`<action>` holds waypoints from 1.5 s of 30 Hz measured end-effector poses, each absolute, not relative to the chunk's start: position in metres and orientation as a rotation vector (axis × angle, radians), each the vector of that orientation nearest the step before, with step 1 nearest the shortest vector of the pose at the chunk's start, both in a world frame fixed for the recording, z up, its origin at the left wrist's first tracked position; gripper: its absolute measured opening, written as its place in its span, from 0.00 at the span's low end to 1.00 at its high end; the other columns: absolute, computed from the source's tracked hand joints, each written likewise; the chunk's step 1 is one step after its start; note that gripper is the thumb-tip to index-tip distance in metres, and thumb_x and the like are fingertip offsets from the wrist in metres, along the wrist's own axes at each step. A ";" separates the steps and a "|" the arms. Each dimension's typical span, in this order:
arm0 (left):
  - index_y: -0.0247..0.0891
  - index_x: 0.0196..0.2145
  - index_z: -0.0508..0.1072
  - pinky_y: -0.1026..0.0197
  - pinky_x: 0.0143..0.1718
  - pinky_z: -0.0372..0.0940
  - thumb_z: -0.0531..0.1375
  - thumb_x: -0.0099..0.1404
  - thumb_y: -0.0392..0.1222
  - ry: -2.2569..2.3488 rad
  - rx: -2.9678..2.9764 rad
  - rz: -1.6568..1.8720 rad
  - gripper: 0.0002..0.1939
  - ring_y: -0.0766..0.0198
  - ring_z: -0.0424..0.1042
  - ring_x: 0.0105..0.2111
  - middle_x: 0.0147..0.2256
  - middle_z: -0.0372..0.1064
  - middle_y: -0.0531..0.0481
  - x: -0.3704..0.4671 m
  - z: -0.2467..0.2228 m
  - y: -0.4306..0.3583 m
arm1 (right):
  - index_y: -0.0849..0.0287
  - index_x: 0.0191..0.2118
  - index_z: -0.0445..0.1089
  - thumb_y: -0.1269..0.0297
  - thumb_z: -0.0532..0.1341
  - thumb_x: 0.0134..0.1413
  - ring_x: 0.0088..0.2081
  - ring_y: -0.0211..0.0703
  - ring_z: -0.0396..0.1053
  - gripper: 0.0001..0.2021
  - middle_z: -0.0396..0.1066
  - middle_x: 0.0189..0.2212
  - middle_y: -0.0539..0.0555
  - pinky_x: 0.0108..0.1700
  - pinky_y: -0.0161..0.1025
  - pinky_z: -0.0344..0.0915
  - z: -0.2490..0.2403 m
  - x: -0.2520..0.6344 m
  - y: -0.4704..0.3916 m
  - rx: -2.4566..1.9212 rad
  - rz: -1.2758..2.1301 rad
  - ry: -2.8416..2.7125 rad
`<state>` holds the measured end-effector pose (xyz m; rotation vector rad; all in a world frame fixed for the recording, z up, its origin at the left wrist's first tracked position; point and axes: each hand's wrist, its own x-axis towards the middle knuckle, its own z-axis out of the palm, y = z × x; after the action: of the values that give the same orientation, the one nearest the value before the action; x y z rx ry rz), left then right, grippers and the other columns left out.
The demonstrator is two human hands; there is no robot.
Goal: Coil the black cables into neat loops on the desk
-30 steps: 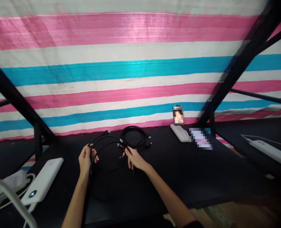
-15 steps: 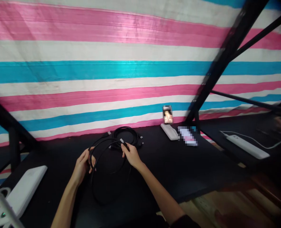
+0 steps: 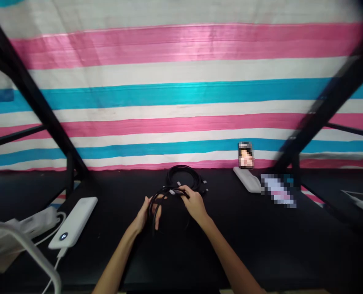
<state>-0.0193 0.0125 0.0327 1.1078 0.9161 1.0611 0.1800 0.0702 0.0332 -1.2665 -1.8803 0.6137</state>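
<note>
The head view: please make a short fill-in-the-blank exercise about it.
The cable in the left hand and right hand is ____ in colour.
The power bank with a lit display lies on the person's ____ side.
The striped sheet is pink, white and ____.
Missing words: black; left; blue.

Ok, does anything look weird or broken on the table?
Nothing looks spilled or broken. On the right, something looks odd: the small patch behind the white object and the flat patch beside it are blurred into squares, hiding what they are. The black cable in the left hand and right hand looks neatly looped.
</note>
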 end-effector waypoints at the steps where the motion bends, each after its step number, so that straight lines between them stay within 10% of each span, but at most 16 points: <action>1: 0.33 0.51 0.63 0.65 0.15 0.54 0.49 0.55 0.67 0.880 1.131 1.065 0.38 0.66 0.62 0.12 0.15 0.61 0.55 -0.019 0.033 0.012 | 0.53 0.40 0.69 0.66 0.54 0.52 0.27 0.42 0.71 0.11 0.73 0.25 0.48 0.31 0.33 0.60 0.032 0.181 0.071 -1.305 0.624 -1.883; 7: 0.36 0.47 0.64 0.64 0.17 0.62 0.58 0.56 0.47 0.930 1.255 0.976 0.22 0.68 0.61 0.13 0.15 0.60 0.58 -0.020 0.034 0.015 | 0.55 0.38 0.71 0.64 0.56 0.52 0.27 0.42 0.70 0.09 0.71 0.23 0.49 0.30 0.34 0.60 0.027 0.182 0.075 -1.331 0.480 -1.976; 19: 0.34 0.40 0.70 0.72 0.07 0.50 0.54 0.59 0.56 1.052 1.216 0.965 0.22 0.75 0.44 0.08 0.09 0.43 0.65 -0.022 0.034 0.017 | 0.55 0.45 0.68 0.55 0.60 0.49 0.38 0.43 0.68 0.17 0.65 0.40 0.55 0.33 0.35 0.65 0.035 0.167 0.057 -1.172 0.210 -1.842; 27: 0.35 0.17 0.63 0.70 0.09 0.40 0.58 0.58 0.50 0.948 1.098 1.007 0.19 0.76 0.44 0.06 0.06 0.45 0.62 -0.027 0.030 0.016 | 0.58 0.24 0.66 0.53 0.62 0.46 0.26 0.40 0.63 0.13 0.67 0.22 0.49 0.29 0.35 0.57 0.030 0.170 0.054 -1.200 0.641 -1.910; 31: 0.35 0.30 0.67 0.69 0.17 0.53 0.63 0.54 0.43 0.826 0.929 1.303 0.10 0.73 0.58 0.12 0.09 0.49 0.63 -0.023 0.028 0.019 | 0.59 0.21 0.62 0.50 0.59 0.47 0.20 0.36 0.58 0.17 0.61 0.16 0.47 0.23 0.33 0.53 0.030 0.172 0.060 -1.227 0.893 -1.535; 36: 0.38 0.46 0.63 0.67 0.27 0.62 0.60 0.57 0.51 0.809 0.824 1.422 0.23 0.67 0.70 0.23 0.16 0.59 0.60 -0.008 0.032 0.019 | 0.57 0.18 0.56 0.47 0.56 0.49 0.13 0.32 0.52 0.20 0.51 0.10 0.43 0.17 0.31 0.51 0.024 0.169 0.063 -1.192 1.179 -1.072; 42: 0.38 0.29 0.62 0.72 0.07 0.35 0.47 0.60 0.64 0.780 0.550 1.368 0.24 0.78 0.38 0.05 0.08 0.42 0.66 -0.017 0.030 0.021 | 0.58 0.28 0.61 0.47 0.60 0.44 0.20 0.40 0.69 0.18 0.59 0.12 0.43 0.19 0.31 0.64 0.024 0.158 0.059 -1.017 1.462 -1.110; 45: 0.39 0.19 0.51 0.71 0.06 0.34 0.49 0.61 0.60 0.693 0.507 1.272 0.25 0.78 0.38 0.05 0.08 0.42 0.63 -0.029 0.029 0.022 | 0.58 0.30 0.60 0.46 0.61 0.42 0.19 0.40 0.70 0.19 0.62 0.15 0.44 0.18 0.31 0.65 0.028 0.157 0.057 -1.016 1.577 -1.080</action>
<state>-0.0287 0.0219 0.0292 0.5071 0.6930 1.2716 0.1573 0.0567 0.0281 -1.0157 -1.0802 1.5770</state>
